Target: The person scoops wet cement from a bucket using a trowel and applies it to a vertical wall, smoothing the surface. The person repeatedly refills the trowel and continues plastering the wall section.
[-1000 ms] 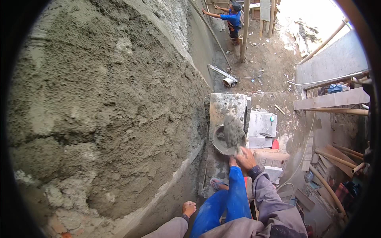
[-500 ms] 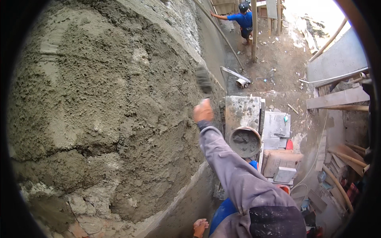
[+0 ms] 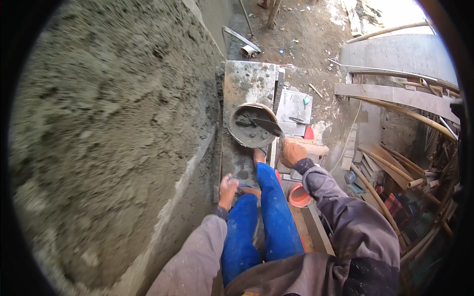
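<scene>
My right hand (image 3: 293, 153) grips the handle of a trowel (image 3: 266, 125), whose blade dips into a round bucket of grey mortar (image 3: 241, 133). That bucket rests on a stained board (image 3: 247, 74) just beyond my feet. Beside my blue-clad legs, my left hand (image 3: 227, 190) is raised with its fingers loosely apart and nothing visible in it. A rough wall of fresh, pitted mortar (image 3: 113, 123) fills the left side, slightly blurred.
A red bucket (image 3: 299, 195) is low beside my right leg. Boards and tiles (image 3: 291, 108) lie right of the mortar bucket. Bamboo poles and debris (image 3: 400, 172) crowd the right. Another person's foot (image 3: 262, 5) shows by poles at the top.
My right hand swung the trowel up by the wall and now has it back in the bucket. My left hand has risen. The view has shifted, leaving the other person mostly out of frame.
</scene>
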Demonstrator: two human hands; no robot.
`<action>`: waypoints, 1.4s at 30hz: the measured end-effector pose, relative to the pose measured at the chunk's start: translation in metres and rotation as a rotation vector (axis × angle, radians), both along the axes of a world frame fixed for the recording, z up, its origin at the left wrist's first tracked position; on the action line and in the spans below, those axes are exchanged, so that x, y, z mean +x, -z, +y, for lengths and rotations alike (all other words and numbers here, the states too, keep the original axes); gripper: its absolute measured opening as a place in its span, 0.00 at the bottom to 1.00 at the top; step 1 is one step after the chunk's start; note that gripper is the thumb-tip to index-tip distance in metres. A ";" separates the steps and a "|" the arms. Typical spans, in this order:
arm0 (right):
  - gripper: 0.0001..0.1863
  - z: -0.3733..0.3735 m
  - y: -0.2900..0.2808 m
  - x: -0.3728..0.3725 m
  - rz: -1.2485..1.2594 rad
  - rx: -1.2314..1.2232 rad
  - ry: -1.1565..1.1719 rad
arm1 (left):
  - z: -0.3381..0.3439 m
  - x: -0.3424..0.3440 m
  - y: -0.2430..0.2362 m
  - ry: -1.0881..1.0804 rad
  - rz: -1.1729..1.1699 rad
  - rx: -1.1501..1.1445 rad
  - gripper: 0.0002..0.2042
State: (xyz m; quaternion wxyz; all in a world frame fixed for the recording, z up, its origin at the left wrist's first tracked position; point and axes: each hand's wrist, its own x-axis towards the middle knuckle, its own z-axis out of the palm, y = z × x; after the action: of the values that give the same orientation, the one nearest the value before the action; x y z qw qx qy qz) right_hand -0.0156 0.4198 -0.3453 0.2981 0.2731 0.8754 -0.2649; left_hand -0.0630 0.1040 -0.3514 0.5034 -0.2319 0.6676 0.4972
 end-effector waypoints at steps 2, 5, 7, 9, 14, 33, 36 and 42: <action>0.16 0.018 0.063 0.010 -0.064 0.070 -0.049 | 0.026 -0.020 0.076 -0.023 -0.056 -0.010 0.40; 0.12 0.026 0.139 -0.008 -0.135 0.075 -0.172 | 0.056 -0.038 0.173 -0.069 -0.148 -0.017 0.45; 0.10 0.016 0.173 -0.035 -0.139 0.047 -0.295 | 0.066 -0.043 0.223 -0.093 -0.153 0.051 0.39; 0.10 -0.020 0.207 -0.070 -0.100 0.139 -0.150 | 0.067 -0.042 0.261 -0.156 -0.191 0.190 0.33; 0.09 -0.076 0.213 -0.049 0.103 0.200 -0.464 | 0.068 -0.025 0.299 -0.428 -0.332 0.289 0.23; 0.27 -0.130 0.105 0.011 -0.038 -0.498 0.207 | 0.066 -0.039 0.040 0.274 0.416 -0.294 0.31; 0.23 -0.145 0.045 0.042 0.185 -0.669 0.139 | 0.036 -0.030 -0.023 0.217 0.375 -0.309 0.30; 0.21 -0.138 -0.055 0.059 0.085 -0.636 0.039 | -0.015 -0.021 -0.124 0.073 0.225 -0.274 0.37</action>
State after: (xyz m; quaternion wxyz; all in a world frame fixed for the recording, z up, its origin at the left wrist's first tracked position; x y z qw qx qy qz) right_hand 0.0435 0.2822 -0.2901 0.3268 0.1716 0.7549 -0.5421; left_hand -0.0841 0.0894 -0.2278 0.4070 -0.2166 0.7891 0.4059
